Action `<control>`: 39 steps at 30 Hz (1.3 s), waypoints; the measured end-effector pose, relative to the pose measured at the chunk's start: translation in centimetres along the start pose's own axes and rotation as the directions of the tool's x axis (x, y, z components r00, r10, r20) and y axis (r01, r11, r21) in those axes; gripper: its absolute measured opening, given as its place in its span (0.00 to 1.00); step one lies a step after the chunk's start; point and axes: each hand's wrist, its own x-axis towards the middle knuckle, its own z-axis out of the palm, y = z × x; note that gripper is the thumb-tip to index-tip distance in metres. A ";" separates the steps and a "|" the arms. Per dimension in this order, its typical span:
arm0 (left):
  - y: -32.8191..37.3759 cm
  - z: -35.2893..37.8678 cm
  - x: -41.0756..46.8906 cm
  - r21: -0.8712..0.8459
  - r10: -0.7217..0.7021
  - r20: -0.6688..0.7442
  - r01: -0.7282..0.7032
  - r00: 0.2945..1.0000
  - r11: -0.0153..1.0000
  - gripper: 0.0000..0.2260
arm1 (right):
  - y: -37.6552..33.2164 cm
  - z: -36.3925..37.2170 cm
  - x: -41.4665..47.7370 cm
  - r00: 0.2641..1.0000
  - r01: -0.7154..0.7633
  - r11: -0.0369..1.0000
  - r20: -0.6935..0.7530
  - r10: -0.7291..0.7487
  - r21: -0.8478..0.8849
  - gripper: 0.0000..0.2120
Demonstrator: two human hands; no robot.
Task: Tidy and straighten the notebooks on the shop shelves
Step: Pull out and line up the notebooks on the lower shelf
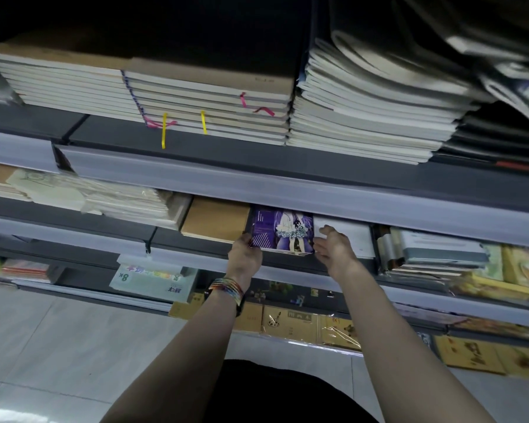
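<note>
A purple notebook stack [283, 230] with a cartoon cover lies on the second shelf [196, 242], between a brown notebook stack [217, 219] and a white stack [345, 232]. My left hand [245, 254] grips the purple stack's front left corner, fingers curled round its edge. At the stack's right side my right hand [333, 247] has its fingers spread; they touch the right edge and lie over the white stack.
The upper shelf [177, 148] carries tall piles of kraft-covered notebooks [202, 99] and white pads [370, 117]. Wrapped cream pads [113, 198] sit left on the second shelf, mixed books [434, 253] right. Lower shelves hold a green 8K pad [151, 280] and yellow boxes [290, 323]. Tiled floor lies below.
</note>
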 end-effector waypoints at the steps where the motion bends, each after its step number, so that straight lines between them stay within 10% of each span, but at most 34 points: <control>1: 0.1 0.1 0.0 -0.007 -0.003 -0.004 0.003 1.000 1.000 0.17 | 0.0 0.1 -0.1 1.000 0.000 1.000 0.003 0.000 -0.010 0.17; 32: 0.7 0.0 -0.7 0.009 0.031 -0.031 -0.030 0.999 1.000 0.14 | 1.0 1.3 0.7 0.999 0.033 0.998 -0.031 -0.035 -0.061 0.05; 39: 0.7 0.2 -0.8 -0.007 0.000 -0.050 0.000 0.999 1.000 0.12 | 2.9 1.0 0.6 0.976 0.212 0.930 0.011 -0.219 -0.301 0.24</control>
